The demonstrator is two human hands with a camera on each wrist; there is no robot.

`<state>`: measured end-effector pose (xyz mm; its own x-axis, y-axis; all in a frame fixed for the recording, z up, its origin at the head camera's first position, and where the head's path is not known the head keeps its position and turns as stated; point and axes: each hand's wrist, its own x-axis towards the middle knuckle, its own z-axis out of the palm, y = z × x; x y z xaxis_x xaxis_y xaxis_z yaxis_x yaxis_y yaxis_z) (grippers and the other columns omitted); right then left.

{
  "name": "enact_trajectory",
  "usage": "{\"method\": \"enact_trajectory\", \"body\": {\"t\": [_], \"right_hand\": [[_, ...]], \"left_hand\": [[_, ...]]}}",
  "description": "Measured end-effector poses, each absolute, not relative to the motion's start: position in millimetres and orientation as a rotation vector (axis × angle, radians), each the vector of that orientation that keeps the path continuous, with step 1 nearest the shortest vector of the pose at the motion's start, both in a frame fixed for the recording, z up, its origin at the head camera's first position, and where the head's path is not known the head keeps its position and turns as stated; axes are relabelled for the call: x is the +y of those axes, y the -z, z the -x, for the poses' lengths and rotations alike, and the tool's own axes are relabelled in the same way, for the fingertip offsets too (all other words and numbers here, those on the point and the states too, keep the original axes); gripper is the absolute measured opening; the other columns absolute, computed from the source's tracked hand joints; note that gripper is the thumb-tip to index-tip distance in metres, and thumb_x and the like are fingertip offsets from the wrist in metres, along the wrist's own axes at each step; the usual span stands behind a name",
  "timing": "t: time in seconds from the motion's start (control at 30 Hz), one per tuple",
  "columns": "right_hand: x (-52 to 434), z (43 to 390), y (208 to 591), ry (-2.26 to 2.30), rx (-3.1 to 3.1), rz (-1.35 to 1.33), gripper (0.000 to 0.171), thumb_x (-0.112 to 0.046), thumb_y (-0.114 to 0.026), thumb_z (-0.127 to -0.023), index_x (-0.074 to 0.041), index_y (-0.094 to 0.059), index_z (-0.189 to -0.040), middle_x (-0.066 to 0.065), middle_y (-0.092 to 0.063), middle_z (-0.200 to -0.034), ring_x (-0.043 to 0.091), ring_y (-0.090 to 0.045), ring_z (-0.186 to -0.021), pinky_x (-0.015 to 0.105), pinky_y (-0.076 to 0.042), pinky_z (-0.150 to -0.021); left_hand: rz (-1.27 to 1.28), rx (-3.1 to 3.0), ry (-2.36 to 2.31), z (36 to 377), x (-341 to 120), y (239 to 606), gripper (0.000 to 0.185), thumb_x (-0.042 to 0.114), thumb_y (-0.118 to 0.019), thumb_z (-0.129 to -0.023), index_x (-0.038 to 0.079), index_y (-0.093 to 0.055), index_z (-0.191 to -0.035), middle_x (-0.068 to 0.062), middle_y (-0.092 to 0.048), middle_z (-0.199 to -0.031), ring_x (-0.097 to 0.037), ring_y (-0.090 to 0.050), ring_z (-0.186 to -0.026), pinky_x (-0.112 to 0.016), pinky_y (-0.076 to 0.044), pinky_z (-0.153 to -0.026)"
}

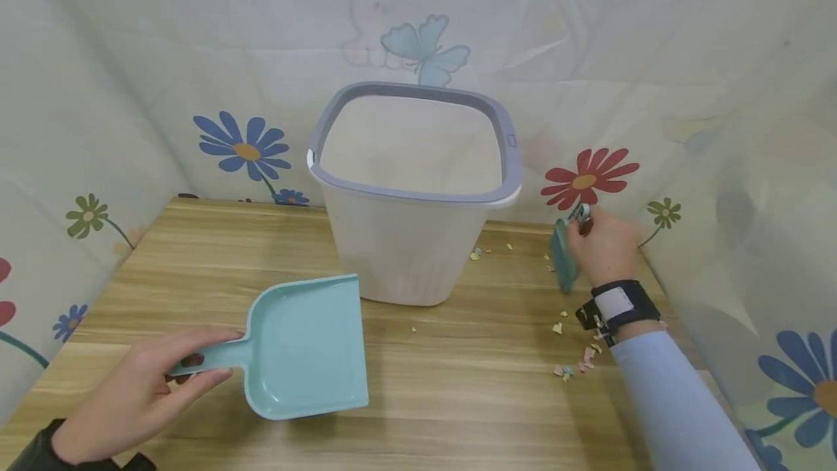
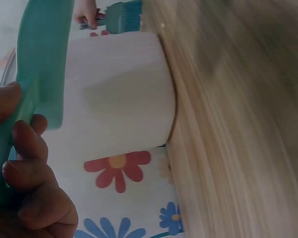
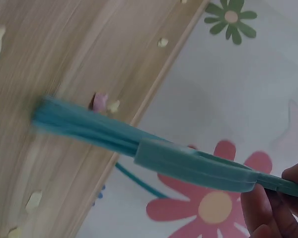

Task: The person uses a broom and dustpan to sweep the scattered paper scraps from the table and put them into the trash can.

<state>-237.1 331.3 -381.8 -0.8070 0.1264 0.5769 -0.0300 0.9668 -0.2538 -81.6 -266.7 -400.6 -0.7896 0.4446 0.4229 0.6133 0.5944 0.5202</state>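
Note:
In the head view my left hand (image 1: 140, 384) grips the handle of a light teal dustpan (image 1: 307, 347), held above the table with its flat edge facing right. No scraps show on the pan. At the right, near the table's back edge, my right hand (image 1: 604, 246) holds a small teal hand brush (image 1: 564, 256) by its handle. The bristles (image 3: 74, 121) reach the wooden surface in the right wrist view, blurred at the tips. Close beside them lie a pink paper scrap (image 3: 100, 102) and pale yellow bits.
A white bin (image 1: 405, 253) with a grey-purple rim stands at the back middle, between the two hands. Small colored paper scraps (image 1: 586, 358) are scattered over the right side of the wooden table (image 1: 458, 398). Flower-printed cloth (image 1: 163, 57) hangs behind and at both sides.

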Motion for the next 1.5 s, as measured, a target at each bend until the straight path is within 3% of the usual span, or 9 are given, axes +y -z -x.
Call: {"method": "enact_trajectory", "body": {"t": [0.27, 0.47, 0.67, 0.97, 1.03, 1.13, 1.23, 1.3, 1.5], "right_hand": [[293, 246, 395, -0.367, -2.450, -0.165, 0.018, -0.015, -0.072, -0.094, 0.001, -0.070, -0.085, 0.017, -0.070, -0.070, 0.033, -0.065, -0.058, 0.045, -0.048, -0.054], [270, 236, 404, -0.414, -2.476, -0.396, 0.007, -0.011, -0.076, -0.093, -0.005, -0.076, -0.098, 0.012, -0.078, -0.086, 0.027, -0.075, -0.074, 0.045, -0.059, -0.064], [265, 209, 420, -0.417, -2.533, -0.549, 0.021, -0.004, -0.080, -0.088, -0.011, -0.079, -0.108, 0.007, -0.079, -0.096, 0.024, -0.075, -0.085, 0.042, -0.059, -0.070], [270, 141, 441, -0.382, -2.495, -0.844, 0.042, 0.008, -0.077, -0.073, -0.010, -0.079, -0.110, 0.005, -0.078, -0.108, 0.025, -0.073, -0.099, 0.045, -0.058, -0.085], [271, 125, 443, -0.391, -2.466, -0.917, 0.040, 0.005, -0.077, -0.075, -0.011, -0.079, -0.111, 0.004, -0.077, -0.110, 0.024, -0.072, -0.101, 0.043, -0.057, -0.087], [272, 104, 441, -0.424, -2.448, -1.014, 0.020, -0.010, -0.069, -0.096, -0.013, -0.078, -0.113, 0.000, -0.075, -0.115, 0.021, -0.070, -0.104, 0.040, -0.054, -0.089], [272, 88, 435, -0.451, -2.410, -1.094, 0.033, -0.025, -0.046, -0.109, -0.014, -0.078, -0.114, -0.001, -0.075, -0.116, 0.019, -0.069, -0.103, 0.037, -0.050, -0.089], [271, 80, 431, -0.456, -2.359, -1.126, 0.043, -0.027, -0.036, -0.111, -0.016, -0.078, -0.115, -0.001, -0.075, -0.116, 0.017, -0.069, -0.100, 0.034, -0.049, -0.089], [260, 79, 419, -0.605, -2.141, -1.199, 0.034, -0.013, -0.044, -0.109, -0.012, -0.078, -0.117, 0.005, -0.077, -0.111, 0.021, -0.071, -0.095, 0.028, -0.051, -0.090]], "left_hand": [[0.878, -2.694, 0.910, 87, -267, 426, 0.044, 0.016, -0.082, -0.090, 0.032, -0.068, -0.129, 0.013, -0.072, -0.120, 0.004, -0.060, -0.089, -0.014, -0.050, -0.068], [0.935, -2.698, 0.920, 91, -264, 438, 0.040, 0.019, -0.082, -0.090, 0.033, -0.069, -0.125, 0.017, -0.072, -0.118, 0.003, -0.066, -0.100, -0.013, -0.053, -0.077], [1.002, -2.661, 0.968, 94, -263, 447, 0.040, 0.016, -0.082, -0.089, 0.029, -0.070, -0.125, 0.015, -0.073, -0.117, 0.002, -0.068, -0.101, -0.008, -0.050, -0.081], [0.981, -2.700, 0.947, 95, -263, 449, 0.035, 0.020, -0.081, -0.091, 0.030, -0.071, -0.123, 0.017, -0.072, -0.116, 0.003, -0.067, -0.101, -0.008, -0.050, -0.081], [0.972, -2.713, 0.935, 95, -264, 450, 0.034, 0.021, -0.081, -0.091, 0.029, -0.071, -0.123, 0.017, -0.073, -0.117, 0.003, -0.067, -0.103, -0.008, -0.050, -0.081], [0.970, -2.716, 0.926, 95, -264, 451, 0.034, 0.022, -0.081, -0.091, 0.028, -0.072, -0.123, 0.016, -0.073, -0.117, 0.003, -0.067, -0.103, -0.008, -0.050, -0.081], [0.985, -2.707, 0.928, 95, -263, 452, 0.035, 0.020, -0.082, -0.090, 0.028, -0.072, -0.123, 0.016, -0.073, -0.117, 0.002, -0.067, -0.103, -0.007, -0.049, -0.082], [0.992, -2.705, 0.929, 96, -262, 453, 0.036, 0.019, -0.082, -0.090, 0.028, -0.072, -0.123, 0.016, -0.073, -0.118, 0.002, -0.067, -0.104, -0.007, -0.050, -0.082], [0.987, -2.768, 0.945, 99, -258, 452, 0.032, 0.025, -0.078, -0.094, 0.031, -0.071, -0.125, 0.017, -0.072, -0.119, 0.001, -0.068, -0.106, -0.017, -0.056, -0.081]]}}
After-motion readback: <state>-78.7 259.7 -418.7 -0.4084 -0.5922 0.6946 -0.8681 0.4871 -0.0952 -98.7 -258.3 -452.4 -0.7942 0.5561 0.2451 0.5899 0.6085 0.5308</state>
